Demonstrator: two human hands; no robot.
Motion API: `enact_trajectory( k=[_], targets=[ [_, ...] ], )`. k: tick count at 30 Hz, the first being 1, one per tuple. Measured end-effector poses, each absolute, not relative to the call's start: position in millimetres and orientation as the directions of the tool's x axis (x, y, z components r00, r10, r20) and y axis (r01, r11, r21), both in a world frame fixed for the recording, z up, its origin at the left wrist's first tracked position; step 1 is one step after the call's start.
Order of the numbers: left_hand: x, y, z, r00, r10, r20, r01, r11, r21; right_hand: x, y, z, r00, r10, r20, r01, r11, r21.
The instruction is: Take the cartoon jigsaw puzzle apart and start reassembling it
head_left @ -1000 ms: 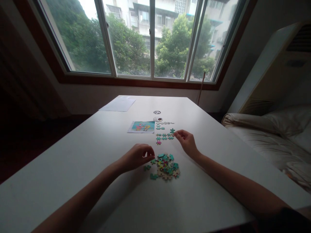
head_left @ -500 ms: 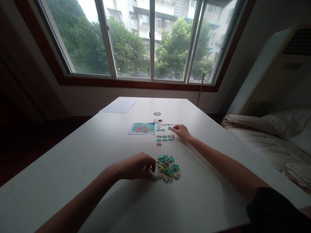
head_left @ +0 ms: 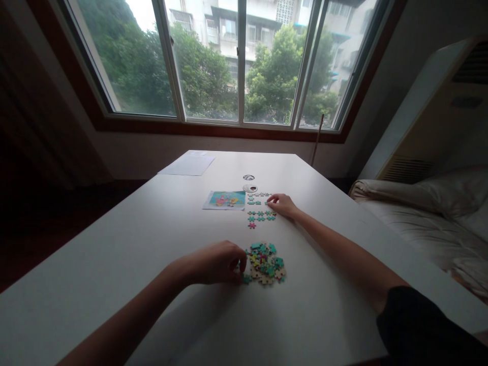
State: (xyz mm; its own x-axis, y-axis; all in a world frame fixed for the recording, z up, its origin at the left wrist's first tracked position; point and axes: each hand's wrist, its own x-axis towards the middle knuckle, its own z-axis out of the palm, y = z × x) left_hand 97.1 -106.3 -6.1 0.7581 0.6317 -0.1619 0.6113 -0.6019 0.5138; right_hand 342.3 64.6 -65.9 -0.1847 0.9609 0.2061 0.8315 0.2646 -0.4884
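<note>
My right hand (head_left: 282, 205) is at the rows of sorted jigsaw pieces (head_left: 261, 218). Its thumb and fingertips are closed on a small green jigsaw piece (head_left: 267, 203) at the right end of an upper row. Nearer to me, my left hand (head_left: 221, 262) rests on the table at the left edge of a heap of jigsaw pieces (head_left: 267, 264), mostly green with some yellow, red and bare backs. Its fingers are loosely curled, with a gap between thumb and forefinger, and a green piece lies by the thumb tip. A picture sheet (head_left: 224, 200) with colourful cartoon figures lies left of the rows.
On the white table (head_left: 152, 239), two round black-and-white discs, a farther one (head_left: 248, 177) and a nearer one (head_left: 250, 188), lie beyond the rows. Paper sheets (head_left: 186, 165) lie at the far left corner. A pale sofa (head_left: 419, 208) stands to the right; a window is ahead.
My right hand has lowered the green piece slightly into line with its row. My left hand stays beside the heap. The whole view has shifted a little.
</note>
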Motion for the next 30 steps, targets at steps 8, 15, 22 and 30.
enact_trajectory(
  k=[8, 15, 22, 30],
  targets=[
    [96.4, -106.6, -6.3, 0.761, 0.628, -0.162, 0.612, -0.613, 0.499, 334.7, 68.9, -67.6, -0.185, 0.962, 0.199, 0.831, 0.261, -0.491],
    [98.3, -108.2, -7.0, 0.757, 0.629, -0.180, 0.619, -0.601, 0.505, 333.4, 66.2, -66.0, -0.175, 0.962, 0.208, 0.824, 0.259, -0.503],
    [101.8, -109.2, -5.5, 0.744, 0.633, -0.214, 0.633, -0.565, 0.529, 337.6, 55.7, -62.0, -0.175, 0.949, 0.261, 0.789, 0.294, -0.539],
    [100.6, -106.5, -5.8, 0.767, 0.623, -0.156, 0.573, -0.553, 0.605, 337.0, 0.0, -40.5, -0.258, 0.902, 0.345, 0.685, 0.423, -0.593]
  ],
)
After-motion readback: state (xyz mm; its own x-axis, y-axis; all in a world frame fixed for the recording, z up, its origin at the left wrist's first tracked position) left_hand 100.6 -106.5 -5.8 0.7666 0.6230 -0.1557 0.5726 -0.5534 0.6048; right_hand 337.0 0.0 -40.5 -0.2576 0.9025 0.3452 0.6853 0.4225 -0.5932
